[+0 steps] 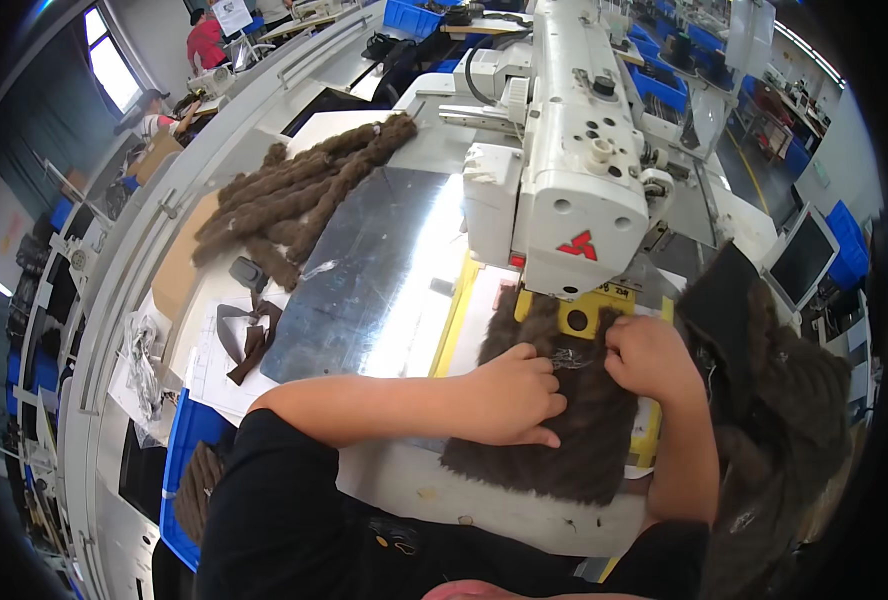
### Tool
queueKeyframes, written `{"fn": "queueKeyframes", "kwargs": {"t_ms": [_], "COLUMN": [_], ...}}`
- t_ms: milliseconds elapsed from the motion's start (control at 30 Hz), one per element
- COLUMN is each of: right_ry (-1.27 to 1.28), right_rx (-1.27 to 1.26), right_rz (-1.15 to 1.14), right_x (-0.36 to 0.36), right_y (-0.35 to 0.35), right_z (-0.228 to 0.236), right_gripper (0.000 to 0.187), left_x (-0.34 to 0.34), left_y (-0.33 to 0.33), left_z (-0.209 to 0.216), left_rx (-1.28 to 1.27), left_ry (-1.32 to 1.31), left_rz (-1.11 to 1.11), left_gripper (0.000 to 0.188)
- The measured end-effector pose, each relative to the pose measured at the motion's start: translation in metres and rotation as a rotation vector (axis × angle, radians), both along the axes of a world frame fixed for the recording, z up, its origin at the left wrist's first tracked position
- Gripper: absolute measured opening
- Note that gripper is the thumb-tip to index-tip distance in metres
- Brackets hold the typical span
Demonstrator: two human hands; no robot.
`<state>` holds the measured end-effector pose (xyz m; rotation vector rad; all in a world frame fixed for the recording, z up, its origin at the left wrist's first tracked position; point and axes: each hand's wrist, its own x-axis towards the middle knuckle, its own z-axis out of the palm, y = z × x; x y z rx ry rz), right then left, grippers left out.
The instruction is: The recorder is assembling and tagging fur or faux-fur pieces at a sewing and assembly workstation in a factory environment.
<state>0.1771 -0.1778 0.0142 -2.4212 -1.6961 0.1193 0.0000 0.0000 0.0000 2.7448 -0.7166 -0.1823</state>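
A dark brown fur piece (539, 468) lies under the head of a white sewing machine (579, 190), partly beneath a yellow plate (604, 300) with round holes. My left hand (514, 395) rests on the left part of the fur with its fingers curled and thumb out; whatever is in the fingers is hidden. At the fur's right edge, beside the yellow plate, my right hand (652, 360) has its bent fingers closed on the fur. Between the hands, a small tangle of pale threads (567, 358) lies on the fur.
Twisted brown fur strips (309, 190) lie at the back left, beyond a shiny metal sheet (364, 270). More dark fur (779, 400) is heaped on the right, near a monitor (802, 258). A blue bin (179, 500) stands at the lower left. Other people work far off, upper left.
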Motion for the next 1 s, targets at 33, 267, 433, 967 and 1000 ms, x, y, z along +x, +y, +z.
{"fn": "queueKeyframes", "kwargs": {"t_ms": [33,267,433,967,1000], "right_ry": [-0.010,-0.031,0.122,0.404,0.433], "right_rx": [-0.024,-0.037,-0.074,0.024,0.108], "right_rz": [-0.012,-0.021,0.079,-0.128,-0.118], "right_x": [0.003,-0.003,-0.017,-0.040,-0.048], "right_y": [-0.001,-0.007,-0.007,-0.029,-0.034], "right_z": [-0.001,0.002,0.015,-0.020,-0.019], "right_gripper": [0.015,0.015,0.017,0.059,0.053], "left_x": [-0.003,-0.023,-0.057,-0.113,-0.117], "left_y": [-0.002,-0.020,-0.026,-0.030,-0.030], "left_z": [-0.007,-0.026,-0.018,-0.038,-0.038], "left_rx": [-0.030,-0.034,-0.087,-0.114,-0.137], "left_ry": [-0.105,-0.305,-0.258,-0.331,-0.329], "left_rz": [0.002,0.112,0.119,0.081,0.079], "left_gripper": [0.030,0.017,0.009,0.028,0.034]}}
